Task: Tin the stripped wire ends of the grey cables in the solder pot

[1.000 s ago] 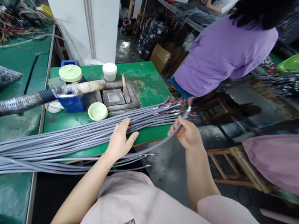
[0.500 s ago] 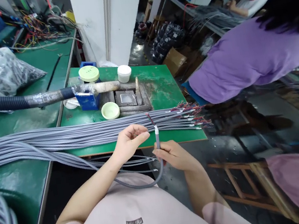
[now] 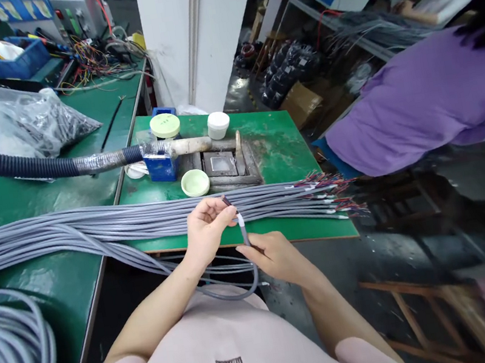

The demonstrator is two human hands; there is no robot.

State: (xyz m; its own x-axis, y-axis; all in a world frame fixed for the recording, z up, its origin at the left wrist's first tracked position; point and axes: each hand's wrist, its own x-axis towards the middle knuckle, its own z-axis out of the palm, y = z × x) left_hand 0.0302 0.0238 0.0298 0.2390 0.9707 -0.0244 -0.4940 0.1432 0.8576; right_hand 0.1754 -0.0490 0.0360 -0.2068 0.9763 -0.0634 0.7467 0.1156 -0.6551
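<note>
A grey cable [image 3: 245,237] stands upright in front of my chest, its lower part curving down and left in a loop. Near its tip is a white wrap [image 3: 241,220], with a short bundle of dark wires [image 3: 226,200] sticking out above. My right hand [image 3: 277,254] grips the cable below the wrap, thumb and fingers closed. Thumb and forefinger of my left hand [image 3: 208,227] are closed at the wires, just left of the wrap. Behind both hands, a thick bundle of grey cables [image 3: 138,219] lies across the green table, its stripped, coloured wire ends [image 3: 336,191] to the right.
Beyond the bundle are a square metal pot [image 3: 222,164] in a frame, a light green bowl [image 3: 195,183], a white tub [image 3: 218,125] and a ribbed hose [image 3: 37,166]. Coiled cable [image 3: 15,346] lies at left. A person in purple [image 3: 404,100] is close on the right.
My left thumb and forefinger have closed on the wires at the cable's tip. The cable end now tilts left, and my right hand still grips it. The view has shifted left.
</note>
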